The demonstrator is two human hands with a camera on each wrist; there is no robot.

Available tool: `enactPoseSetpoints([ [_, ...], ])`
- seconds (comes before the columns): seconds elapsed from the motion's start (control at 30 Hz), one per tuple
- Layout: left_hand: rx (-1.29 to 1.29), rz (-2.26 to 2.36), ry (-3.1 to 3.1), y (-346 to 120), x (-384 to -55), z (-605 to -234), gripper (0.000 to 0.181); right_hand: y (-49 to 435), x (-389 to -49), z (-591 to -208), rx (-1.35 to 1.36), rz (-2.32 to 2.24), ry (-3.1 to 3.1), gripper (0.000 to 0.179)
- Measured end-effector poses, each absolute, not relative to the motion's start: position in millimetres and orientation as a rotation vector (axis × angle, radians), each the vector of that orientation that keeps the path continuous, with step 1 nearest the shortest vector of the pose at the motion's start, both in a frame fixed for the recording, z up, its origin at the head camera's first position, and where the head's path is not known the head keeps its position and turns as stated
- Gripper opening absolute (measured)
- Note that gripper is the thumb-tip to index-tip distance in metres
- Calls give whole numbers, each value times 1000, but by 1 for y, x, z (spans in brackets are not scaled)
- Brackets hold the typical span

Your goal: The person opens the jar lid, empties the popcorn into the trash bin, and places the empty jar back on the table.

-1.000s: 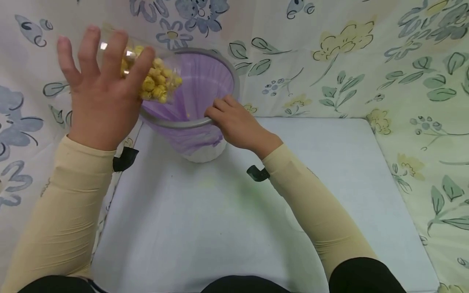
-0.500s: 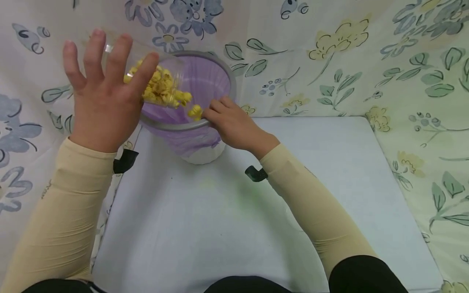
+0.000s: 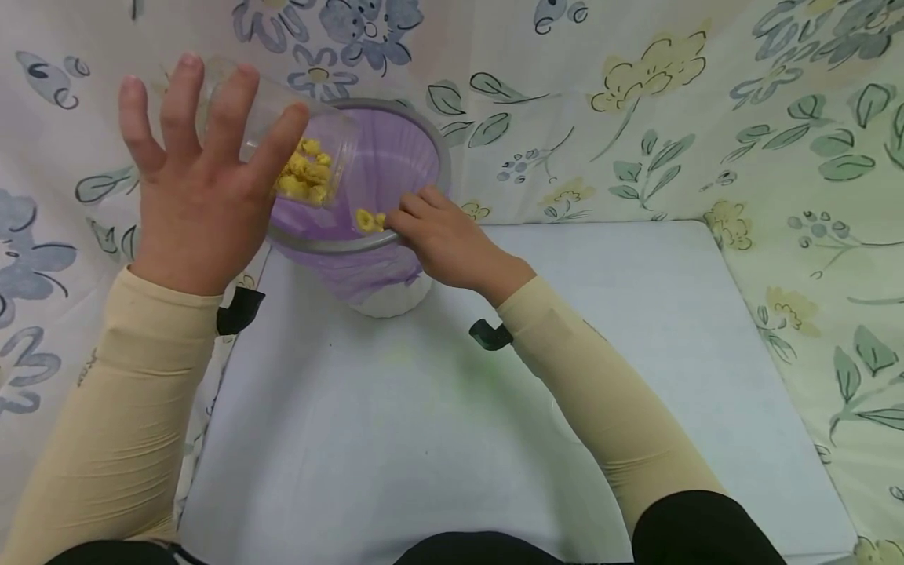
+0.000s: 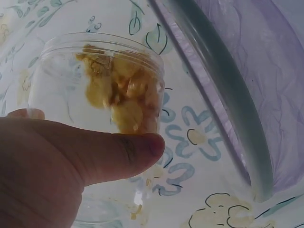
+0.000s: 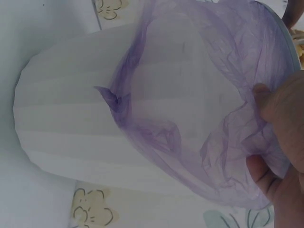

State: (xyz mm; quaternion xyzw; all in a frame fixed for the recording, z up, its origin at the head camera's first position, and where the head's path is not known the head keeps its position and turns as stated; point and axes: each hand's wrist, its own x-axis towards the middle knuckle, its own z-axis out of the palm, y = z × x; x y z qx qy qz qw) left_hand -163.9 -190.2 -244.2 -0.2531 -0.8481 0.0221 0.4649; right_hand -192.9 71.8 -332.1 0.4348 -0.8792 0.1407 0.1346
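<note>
Popcorn (image 3: 305,179) seems mid-pour: left hand (image 3: 201,184) grips the jar (image 4: 71,90) tilted toward the bin (image 5: 76,114), right hand (image 3: 455,243) the bin's rim (image 3: 339,245); steeper tilt probably needed.

A white desk (image 3: 395,463) spread on the near side of the right hand (image 3: 459,247) and off to its right, faintly tinted green (image 3: 487,384) just below that hand. Pale fabric (image 3: 494,31) rose beyond, printed with blue flowers (image 3: 370,31) past the left hand (image 3: 201,180) and, right of the right hand, yellow flowers (image 3: 650,71) and green leaves (image 3: 847,166).
</note>
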Motion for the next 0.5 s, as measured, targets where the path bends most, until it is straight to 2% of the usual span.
enactPoseSetpoints([
  [0.5,-662,49,-2084,-183,-165,-244,53,72,-193,-333,1262,413,-2533,17],
])
